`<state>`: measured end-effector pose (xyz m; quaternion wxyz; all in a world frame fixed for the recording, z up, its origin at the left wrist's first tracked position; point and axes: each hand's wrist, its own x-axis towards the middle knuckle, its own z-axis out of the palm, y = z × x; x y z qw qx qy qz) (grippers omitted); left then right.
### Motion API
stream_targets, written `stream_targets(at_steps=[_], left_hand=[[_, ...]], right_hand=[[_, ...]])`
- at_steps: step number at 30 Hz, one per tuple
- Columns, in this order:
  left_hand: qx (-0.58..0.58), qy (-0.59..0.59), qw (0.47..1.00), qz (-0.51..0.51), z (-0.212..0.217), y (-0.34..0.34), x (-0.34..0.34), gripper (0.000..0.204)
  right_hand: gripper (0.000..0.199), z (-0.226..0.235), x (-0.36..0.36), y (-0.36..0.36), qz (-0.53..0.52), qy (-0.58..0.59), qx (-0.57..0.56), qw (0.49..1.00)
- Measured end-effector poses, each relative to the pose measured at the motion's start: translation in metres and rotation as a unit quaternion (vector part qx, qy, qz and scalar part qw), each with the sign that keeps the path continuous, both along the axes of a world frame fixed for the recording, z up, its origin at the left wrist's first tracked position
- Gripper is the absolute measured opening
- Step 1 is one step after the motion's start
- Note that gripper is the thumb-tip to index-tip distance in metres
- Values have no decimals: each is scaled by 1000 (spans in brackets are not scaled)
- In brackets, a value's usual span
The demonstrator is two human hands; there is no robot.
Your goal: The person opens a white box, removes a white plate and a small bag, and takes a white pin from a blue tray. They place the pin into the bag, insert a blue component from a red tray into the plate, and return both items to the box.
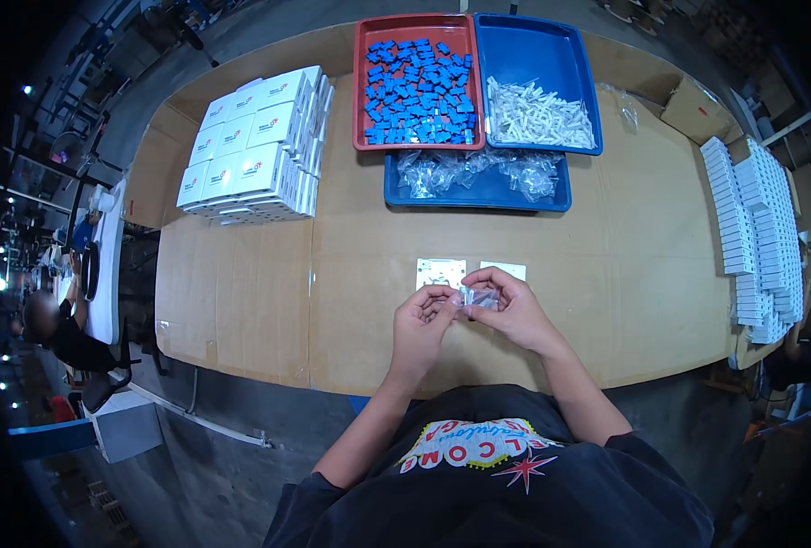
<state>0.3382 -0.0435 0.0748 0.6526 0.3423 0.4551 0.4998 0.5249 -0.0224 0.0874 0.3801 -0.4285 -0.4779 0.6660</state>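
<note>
A small clear plastic bag (484, 299) is pinched between my two hands over the near middle of the cardboard-covered table. My left hand (425, 321) has thumb and fingertips closed at its left end. My right hand (517, 315) grips the bag from the right, with the thumb below and fingers curled above. What the bag contains is too small to make out. Just beyond my left fingers lies a white plate-like piece (440, 270) with holes or fittings in it. A second flat white piece (515, 270) shows behind my right hand, partly covered by it.
A red tray (361, 100) of blue parts and a blue tray (533, 36) of white parts rest at the back, above another blue tray (478, 203) of clear bags. White boxes (241, 146) are stacked at left, more white pieces (757, 237) at right. A person (67, 320) sits far left.
</note>
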Motion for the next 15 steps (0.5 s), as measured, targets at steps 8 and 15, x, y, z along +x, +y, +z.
stream_targets(at_steps=[8, 15], left_hand=[[-4, -3, 1000, -8, -5, -2, -3, 12], [-14, -26, 999, 38, -14, -1, -4, 12]], right_hand=[[34, -1, -4, 1, 0, 38, -44, 998], [36, -4, -1, 4, -3, 83, -91, 992]])
